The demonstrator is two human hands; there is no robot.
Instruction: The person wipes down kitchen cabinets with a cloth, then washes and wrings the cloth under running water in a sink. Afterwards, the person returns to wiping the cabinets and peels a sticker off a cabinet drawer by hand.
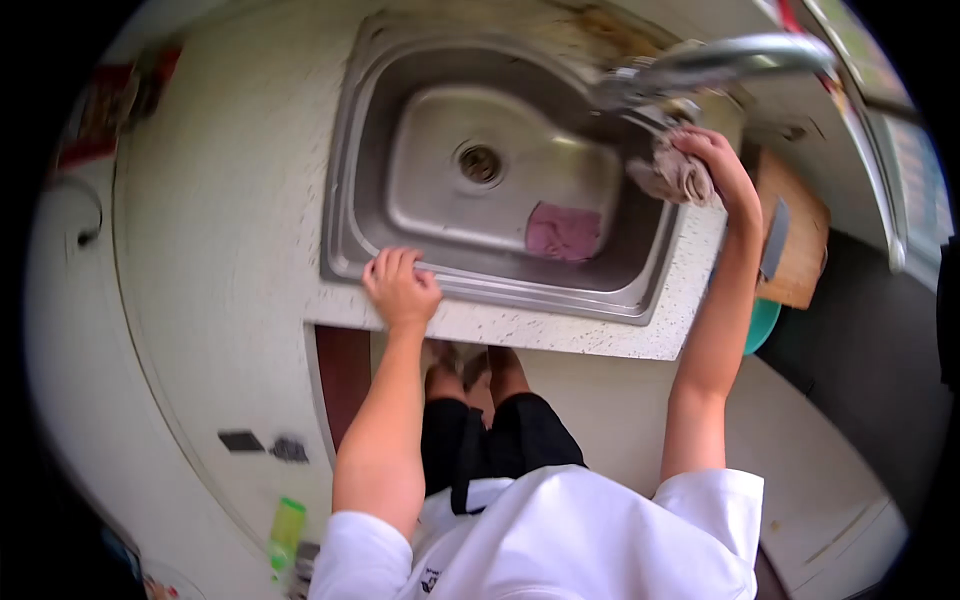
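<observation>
My right hand (pixel 722 168) is closed on a bunched beige-grey cloth (pixel 672 172) at the right rim of the steel sink (pixel 490 284), just below the faucet (pixel 720 68). The cloth hangs partly over the sink's edge. My left hand (pixel 402 287) rests on the front rim of the sink near its left corner, fingers apart and slightly bent, with nothing held. A pink cloth (pixel 563 231) lies folded on the sink's bottom, to the right of the drain (pixel 479 164).
Right of the counter, a knife (pixel 774 240) lies on a wooden cutting board (pixel 795 265), above a teal bowl (pixel 762 325). A green bottle (pixel 287 530) and a dark scouring pad (pixel 290 448) are at lower left. Speckled countertop (pixel 230 200) spreads to the left.
</observation>
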